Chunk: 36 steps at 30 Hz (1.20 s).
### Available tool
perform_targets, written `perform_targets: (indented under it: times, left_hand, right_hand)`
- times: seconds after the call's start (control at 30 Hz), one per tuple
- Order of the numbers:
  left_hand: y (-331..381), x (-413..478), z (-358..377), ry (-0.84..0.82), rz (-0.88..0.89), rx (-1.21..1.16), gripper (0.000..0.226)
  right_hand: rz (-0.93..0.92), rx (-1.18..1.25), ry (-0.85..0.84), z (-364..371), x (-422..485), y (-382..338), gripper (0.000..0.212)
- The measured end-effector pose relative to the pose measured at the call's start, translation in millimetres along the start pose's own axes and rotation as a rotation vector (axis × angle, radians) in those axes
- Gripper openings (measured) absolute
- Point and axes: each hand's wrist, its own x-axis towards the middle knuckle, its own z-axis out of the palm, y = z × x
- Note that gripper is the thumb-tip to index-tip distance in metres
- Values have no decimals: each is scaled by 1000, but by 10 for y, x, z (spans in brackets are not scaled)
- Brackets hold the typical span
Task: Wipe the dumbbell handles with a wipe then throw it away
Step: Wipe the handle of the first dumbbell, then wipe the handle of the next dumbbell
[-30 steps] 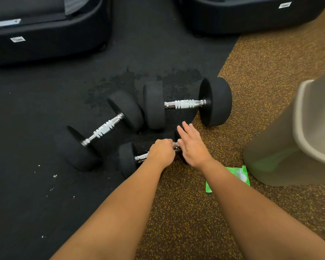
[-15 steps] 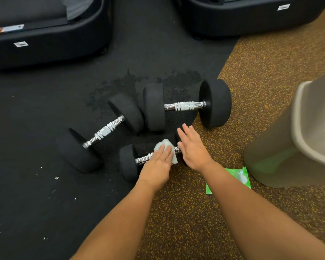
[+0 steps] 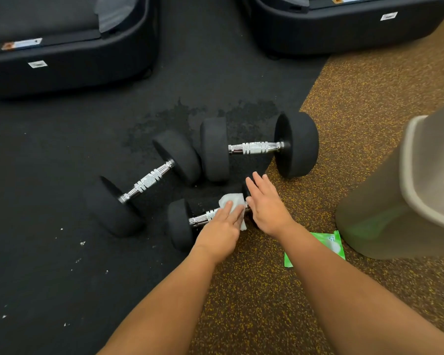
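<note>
The left hand [image 3: 222,228] has straight fingers and presses the crumpled white wipe [image 3: 230,201] flat onto the ribbed chrome handle [image 3: 203,217] of the small black round-ended dumbbell [image 3: 178,224] nearest on the floor. The right hand [image 3: 267,208] lies flat and spread on that dumbbell's right end, holding nothing. The middle black dumbbell [image 3: 149,180] and the far black dumbbell [image 3: 254,148] lie just beyond; whether their handles are clean cannot be told. The beige plastic bin [image 3: 385,213] stands near, to the right.

Risks:
- The round ends may roll if the right hand lifts.
- A flat press likely reaches only the handle's top, missing the underside.
- The unpinched wipe may slide off.
</note>
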Motion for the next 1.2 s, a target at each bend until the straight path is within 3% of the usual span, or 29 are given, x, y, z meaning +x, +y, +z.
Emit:
perform_targets:
  times: [0.27,0.47,0.63,0.83,1.03,1.2]
  left_hand:
    - [-102,-115,-41,-17,29,36,49]
    - [-131,-101,-178,53,11,-180,43]
    - [-212,-89,-285,110,-46,-355,20]
    - [-356,-78,-363,303,-162,-641,17]
    - [-552,-122,-523,490,-341,-901,22]
    - [-778,-209,-617,618,-430,-964,18]
  right_hand:
    - [48,-43,-20,-20,13,-63,53]
    - [80,-72,-17,-20,-15,-116,52]
    - [132,-129,-16,-9,-2,-195,52]
    - [104,-200,21,-40,59,-392,53]
    - [13,287,71,-131,202,-787,53]
    - [25,579,69,-166,309,-1065,37]
